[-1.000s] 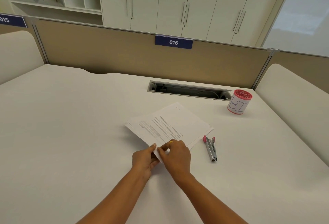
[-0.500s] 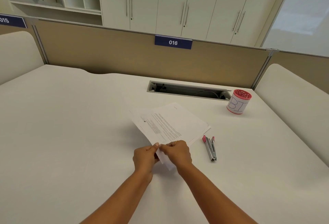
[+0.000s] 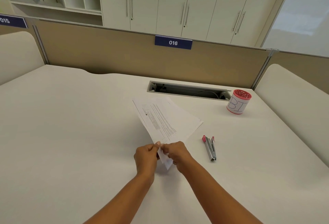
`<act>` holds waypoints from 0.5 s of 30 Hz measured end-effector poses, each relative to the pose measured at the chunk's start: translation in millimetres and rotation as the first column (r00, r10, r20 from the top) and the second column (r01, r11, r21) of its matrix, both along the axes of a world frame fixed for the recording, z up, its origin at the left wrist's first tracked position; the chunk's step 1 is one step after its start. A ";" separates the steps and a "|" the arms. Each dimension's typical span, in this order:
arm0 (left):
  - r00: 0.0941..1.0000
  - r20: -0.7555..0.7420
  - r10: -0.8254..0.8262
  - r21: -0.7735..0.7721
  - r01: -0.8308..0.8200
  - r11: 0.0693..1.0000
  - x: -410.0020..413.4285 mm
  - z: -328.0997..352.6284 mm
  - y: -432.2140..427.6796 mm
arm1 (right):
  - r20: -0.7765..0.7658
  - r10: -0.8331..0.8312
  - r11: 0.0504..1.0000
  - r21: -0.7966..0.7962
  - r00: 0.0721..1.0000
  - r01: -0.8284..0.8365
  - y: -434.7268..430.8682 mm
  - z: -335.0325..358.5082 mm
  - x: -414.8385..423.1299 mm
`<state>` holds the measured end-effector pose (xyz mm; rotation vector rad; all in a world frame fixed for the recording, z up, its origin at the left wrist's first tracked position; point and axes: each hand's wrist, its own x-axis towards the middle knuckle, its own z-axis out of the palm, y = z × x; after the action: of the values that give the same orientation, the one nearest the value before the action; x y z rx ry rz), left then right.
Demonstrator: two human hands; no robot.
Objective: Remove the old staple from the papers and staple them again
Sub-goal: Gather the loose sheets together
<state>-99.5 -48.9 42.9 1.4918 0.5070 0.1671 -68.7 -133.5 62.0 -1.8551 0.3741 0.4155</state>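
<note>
A thin stack of printed white papers [image 3: 165, 118] lies on the white desk [image 3: 71, 134], its near corner lifted toward me. My left hand [image 3: 146, 158] pinches that corner from the left, thumb on top. My right hand [image 3: 178, 154] pinches the same corner from the right, fingers curled over it. The staple itself is hidden between my fingers. A small silver stapler [image 3: 210, 148] with pink ends lies flat on the desk, to the right of my right hand and apart from it.
A pink mesh cup [image 3: 238, 103] wrapped in a handwritten paper label stands at the back right. A cable slot [image 3: 187, 91] is cut into the desk behind the papers. Tan partition panels [image 3: 106, 54] wall the desk's far side.
The papers' near corner has been drawn toward me and lifted, and the sheets have swung to a steeper angle. Both hands moved slightly nearer, still pinching the corner.
</note>
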 end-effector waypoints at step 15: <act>1.000 -0.002 -0.005 0.139 0.005 0.990 5.2 -3.7 1.7 | 0.042 0.055 0.997 -0.056 0.998 -0.052 1.7 -2.2 1.1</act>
<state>-94.3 -47.3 39.2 1.6290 0.5009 0.2004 -67.5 -131.8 59.8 -1.9281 0.3096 0.4041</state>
